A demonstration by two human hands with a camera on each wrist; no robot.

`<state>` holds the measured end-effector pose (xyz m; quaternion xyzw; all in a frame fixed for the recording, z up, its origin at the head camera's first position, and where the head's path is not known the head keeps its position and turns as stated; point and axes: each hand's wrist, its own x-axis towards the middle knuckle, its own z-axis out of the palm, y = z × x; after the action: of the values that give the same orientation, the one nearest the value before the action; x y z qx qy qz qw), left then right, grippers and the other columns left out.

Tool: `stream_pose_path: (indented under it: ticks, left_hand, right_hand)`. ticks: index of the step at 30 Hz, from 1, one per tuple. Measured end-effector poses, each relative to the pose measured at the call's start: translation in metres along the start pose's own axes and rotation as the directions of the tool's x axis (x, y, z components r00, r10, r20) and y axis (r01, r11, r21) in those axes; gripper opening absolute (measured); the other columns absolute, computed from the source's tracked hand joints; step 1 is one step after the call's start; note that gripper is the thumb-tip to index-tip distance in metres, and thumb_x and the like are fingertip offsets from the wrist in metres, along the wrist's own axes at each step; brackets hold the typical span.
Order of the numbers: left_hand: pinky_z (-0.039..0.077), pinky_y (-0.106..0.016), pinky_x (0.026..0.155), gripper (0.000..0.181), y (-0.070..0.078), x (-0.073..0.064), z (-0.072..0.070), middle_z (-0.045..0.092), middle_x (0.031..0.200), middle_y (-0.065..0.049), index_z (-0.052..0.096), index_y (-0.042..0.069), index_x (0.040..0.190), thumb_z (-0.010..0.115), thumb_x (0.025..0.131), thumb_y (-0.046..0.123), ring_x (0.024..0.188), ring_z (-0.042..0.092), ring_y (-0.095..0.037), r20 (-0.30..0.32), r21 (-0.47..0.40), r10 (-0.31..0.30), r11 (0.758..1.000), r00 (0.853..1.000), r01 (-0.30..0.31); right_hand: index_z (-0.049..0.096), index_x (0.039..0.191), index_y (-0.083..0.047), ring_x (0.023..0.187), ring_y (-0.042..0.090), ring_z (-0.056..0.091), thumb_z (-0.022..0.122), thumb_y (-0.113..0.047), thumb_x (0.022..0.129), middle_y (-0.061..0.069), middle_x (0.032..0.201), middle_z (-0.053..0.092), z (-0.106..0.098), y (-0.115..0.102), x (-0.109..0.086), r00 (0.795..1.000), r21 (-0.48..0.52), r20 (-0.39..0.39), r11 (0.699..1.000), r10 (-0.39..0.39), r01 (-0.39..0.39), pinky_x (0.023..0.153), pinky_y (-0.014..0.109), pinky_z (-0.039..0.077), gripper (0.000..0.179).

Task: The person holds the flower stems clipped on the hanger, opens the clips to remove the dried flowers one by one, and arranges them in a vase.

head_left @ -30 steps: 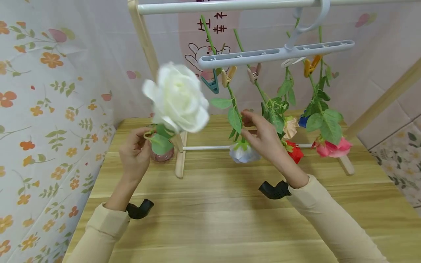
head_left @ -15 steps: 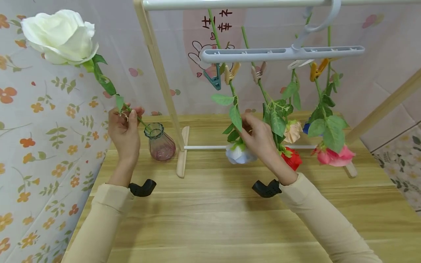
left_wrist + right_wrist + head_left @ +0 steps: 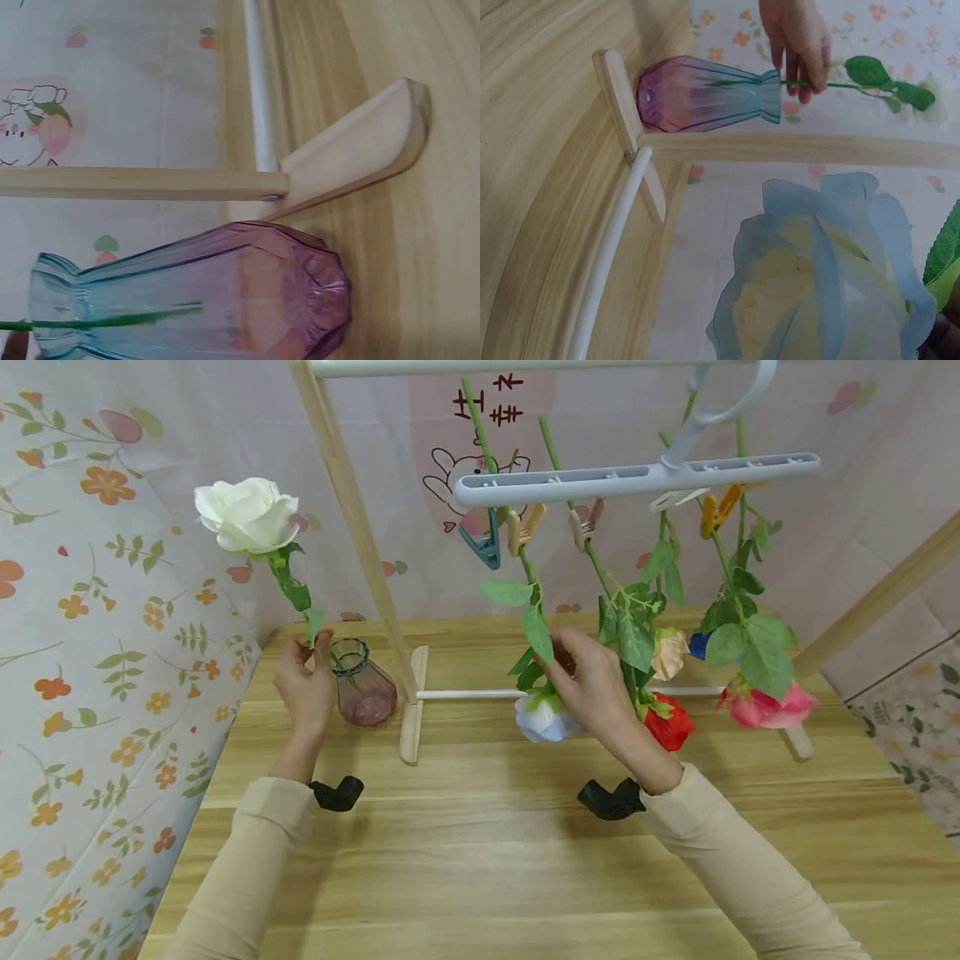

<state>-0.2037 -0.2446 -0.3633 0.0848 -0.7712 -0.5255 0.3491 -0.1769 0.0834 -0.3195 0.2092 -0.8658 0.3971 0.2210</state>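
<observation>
My left hand [image 3: 306, 689] pinches the stem of a white rose [image 3: 247, 517], its bloom up. The lower stem reaches through the mouth of a ribbed glass vase [image 3: 366, 693], blue at the neck and pink at the base. In the left wrist view, the green stem [image 3: 127, 319] ends partway down inside the vase, clear of its bottom. My right hand [image 3: 596, 685] holds the stem of a pale blue rose [image 3: 543, 718] just above its bloom. That rose hangs head down from a beige clip [image 3: 522, 529]; my fingertips are partly hidden by leaves.
A grey-blue hanger [image 3: 637, 481] hangs from the white rail of a wooden rack. Red [image 3: 669, 722], peach [image 3: 669, 653], blue and pink [image 3: 768, 703] flowers hang upside down from it by clips. A teal clip [image 3: 483, 539] holds nothing. The rack's left foot [image 3: 413, 706] stands beside the vase.
The white rose swung left, away from the rack post, and its stem has gone into the vase and sunk lower. My right hand closed in on the pale blue rose's stem.
</observation>
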Motion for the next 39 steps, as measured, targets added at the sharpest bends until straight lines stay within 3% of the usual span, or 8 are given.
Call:
stream_pose_path:
  ticks: [3,6,13,20,35,39]
  left_hand:
    - [0.044,-0.046,0.108,0.021,-0.005,-0.001,0.0,0.068,0.114,-0.027,0.061,-0.012,0.104,0.059,0.097,0.007,0.116,0.062,-0.036,0.01,0.072,0.017,0.997,1.0,-0.017]
    - [0.042,-0.05,0.109,0.019,-0.009,-0.002,0.0,0.066,0.112,-0.029,0.063,-0.013,0.103,0.061,0.094,0.004,0.117,0.06,-0.042,0.023,0.1,0.016,0.995,1.0,-0.018]
    - [0.036,-0.05,0.112,0.019,-0.014,-0.006,-0.001,0.064,0.114,-0.028,0.064,-0.011,0.105,0.057,0.092,0.001,0.118,0.057,-0.042,0.046,0.111,-0.027,0.994,0.999,0.022]
    - [0.038,-0.05,0.109,0.023,-0.015,-0.007,0.0,0.063,0.116,-0.03,0.063,-0.012,0.11,0.059,0.092,0.002,0.117,0.057,-0.042,0.048,0.109,-0.029,0.994,0.998,0.024]
    - [0.032,-0.05,0.113,0.04,-0.012,-0.012,-0.005,0.058,0.129,-0.028,0.057,-0.008,0.128,0.062,0.093,0.01,0.126,0.05,-0.039,0.126,0.106,-0.105,0.99,0.987,0.092]
    - [0.034,-0.05,0.113,0.041,-0.012,-0.015,-0.008,0.057,0.131,-0.028,0.055,-0.008,0.131,0.06,0.094,0.008,0.127,0.049,-0.04,0.119,0.109,-0.103,0.99,0.988,0.09]
  right_hand:
    - [0.068,0.103,0.0,0.073,0.022,0.067,0.069,-0.006,0.089,0.014,0.086,0.071,0.0,-0.001,0.0,1.0,0.0,0.0,1.0,-0.008,0.008,0.066,0.025,0.051,0.015]
    - [0.068,0.104,0.001,0.072,0.022,0.066,0.069,-0.005,0.089,0.015,0.085,0.071,-0.001,-0.001,-0.001,1.0,0.001,0.002,1.0,-0.013,0.013,0.065,0.026,0.05,0.016]
    - [0.067,0.102,0.0,0.071,0.02,0.063,0.07,-0.003,0.088,0.013,0.084,0.07,-0.001,-0.002,-0.003,1.0,-0.009,-0.003,1.0,-0.014,0.014,0.064,0.025,0.048,0.015]
    - [0.067,0.101,0.0,0.069,0.018,0.062,0.07,-0.003,0.087,0.012,0.083,0.07,-0.003,-0.001,-0.004,0.999,0.001,-0.019,1.0,-0.031,0.031,0.063,0.021,0.045,0.014]
    - [0.067,0.101,0.0,0.068,0.018,0.06,0.07,-0.005,0.088,0.012,0.083,0.07,-0.004,-0.003,-0.006,0.998,0.008,-0.037,0.998,-0.057,0.057,0.062,0.019,0.043,0.015]
    - [0.068,0.101,0.0,0.066,0.017,0.059,0.07,-0.006,0.088,0.012,0.083,0.07,-0.003,-0.002,-0.006,0.996,0.009,-0.051,0.998,-0.069,0.07,0.061,0.018,0.042,0.014]
